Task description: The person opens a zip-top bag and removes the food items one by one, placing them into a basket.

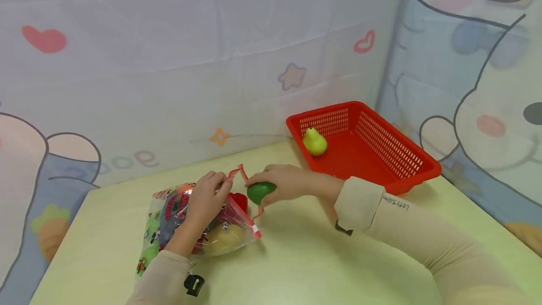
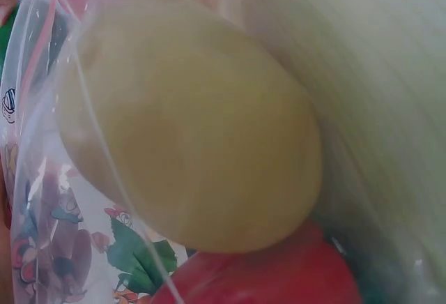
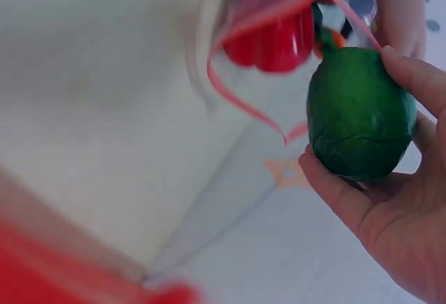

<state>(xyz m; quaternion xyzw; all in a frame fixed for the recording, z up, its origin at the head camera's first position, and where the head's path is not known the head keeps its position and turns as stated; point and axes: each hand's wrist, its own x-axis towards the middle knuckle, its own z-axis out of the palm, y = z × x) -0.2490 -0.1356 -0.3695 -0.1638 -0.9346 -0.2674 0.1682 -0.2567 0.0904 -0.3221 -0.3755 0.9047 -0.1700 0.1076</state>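
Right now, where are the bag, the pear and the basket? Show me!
Bag (image 1: 170, 212), head view: on its printed side, left of the left hand (image 1: 208, 197).
Pear (image 1: 315, 144), head view: on its round body.
Basket (image 1: 360, 154), head view: on its bare red floor.

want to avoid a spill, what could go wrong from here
The green fruit might slip, as the right hand holds it by fingers and thumb. It could snag on the adjacent red rim of the bag. The red pepper sits near the open mouth and might roll out if the left hand tips the bag.
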